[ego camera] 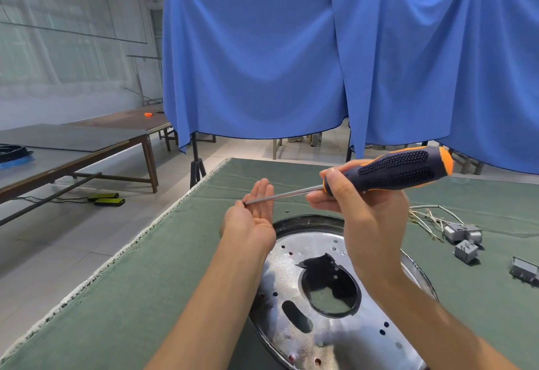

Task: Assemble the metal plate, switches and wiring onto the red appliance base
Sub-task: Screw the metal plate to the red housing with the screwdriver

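Note:
A shiny round metal plate [329,328] with holes and a dark central cutout lies on the green cloth in front of me, covering most of the base beneath; only small red spots show through its holes. My right hand [364,215] grips a black-and-orange screwdriver [402,169] above the plate. Its shaft points left, and the tip touches the palm of my left hand [253,212], which is held flat, palm up. Grey switches [463,239] with pale wiring [428,215] lie to the right on the cloth.
The green-covered table [145,296] has its edge running along the left. Another grey part [525,270] lies at the far right. A small dark screw [287,211] sits on the cloth beyond the plate. Blue curtains [262,63] hang behind, and long tables [73,142] stand at left.

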The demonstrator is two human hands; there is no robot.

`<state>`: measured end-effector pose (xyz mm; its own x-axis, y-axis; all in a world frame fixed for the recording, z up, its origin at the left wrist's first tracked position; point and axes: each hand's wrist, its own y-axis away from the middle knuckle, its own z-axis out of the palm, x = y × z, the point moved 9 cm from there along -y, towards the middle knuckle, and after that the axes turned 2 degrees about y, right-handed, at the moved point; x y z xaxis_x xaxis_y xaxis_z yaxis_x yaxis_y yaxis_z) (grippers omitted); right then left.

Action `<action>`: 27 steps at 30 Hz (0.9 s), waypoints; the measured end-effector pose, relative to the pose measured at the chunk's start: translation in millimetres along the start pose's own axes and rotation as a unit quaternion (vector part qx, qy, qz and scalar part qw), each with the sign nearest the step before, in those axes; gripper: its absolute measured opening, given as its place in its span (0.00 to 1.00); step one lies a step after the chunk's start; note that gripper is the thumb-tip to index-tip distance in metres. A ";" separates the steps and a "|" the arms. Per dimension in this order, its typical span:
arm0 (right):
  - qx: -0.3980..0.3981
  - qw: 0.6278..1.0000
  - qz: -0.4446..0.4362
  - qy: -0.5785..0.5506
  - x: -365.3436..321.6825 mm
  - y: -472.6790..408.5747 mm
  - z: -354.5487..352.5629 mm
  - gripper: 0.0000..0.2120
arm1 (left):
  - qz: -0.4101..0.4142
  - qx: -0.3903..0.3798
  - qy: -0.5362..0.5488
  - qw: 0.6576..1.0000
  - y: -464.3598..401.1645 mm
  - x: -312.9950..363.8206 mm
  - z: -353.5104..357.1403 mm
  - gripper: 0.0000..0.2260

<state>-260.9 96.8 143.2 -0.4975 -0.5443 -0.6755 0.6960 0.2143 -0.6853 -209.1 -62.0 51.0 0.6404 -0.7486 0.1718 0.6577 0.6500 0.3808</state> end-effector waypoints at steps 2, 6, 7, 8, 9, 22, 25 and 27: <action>0.003 1.000 0.016 0.006 3.6 -5.4 -1.2 0.05 | -0.004 -0.012 -0.044 0.999 -1.8 -0.9 -0.1 0.15; 0.009 0.999 0.042 0.003 12.5 -10.2 -5.5 0.04 | -0.062 -0.076 -0.139 0.985 0.8 -3.1 4.8 0.15; 0.017 0.999 0.044 0.001 13.3 -10.7 -7.8 0.04 | -0.083 -0.091 -0.180 0.976 3.2 -1.9 4.2 0.16; 0.029 0.999 0.044 -0.003 13.8 -11.7 -10.9 0.05 | -0.093 -0.100 -0.241 0.961 4.6 1.2 1.8 0.15; 0.041 0.998 0.046 -0.009 14.3 -13.1 -14.1 0.05 | -0.082 -0.098 -0.319 0.939 3.3 7.7 -2.3 0.12; 0.046 0.996 0.064 0.041 35.9 -21.6 -18.0 0.04 | 0.108 -0.142 -0.773 0.608 -26.5 17.0 -33.2 0.08; 0.049 0.995 0.071 0.055 42.5 -23.3 -19.7 0.04 | 0.116 -0.147 -0.773 0.606 -28.9 16.8 -36.5 0.08; 0.048 0.994 0.077 0.056 46.0 -23.5 -18.7 0.04 | 0.108 -0.148 -0.765 0.617 -31.0 18.3 -39.9 0.07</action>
<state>-309.8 81.9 123.1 -0.4330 -0.4157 -0.7998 0.8112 0.2072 -0.5468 -201.9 -90.7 6.1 -0.2499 0.2598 0.9328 0.8106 0.5831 0.0547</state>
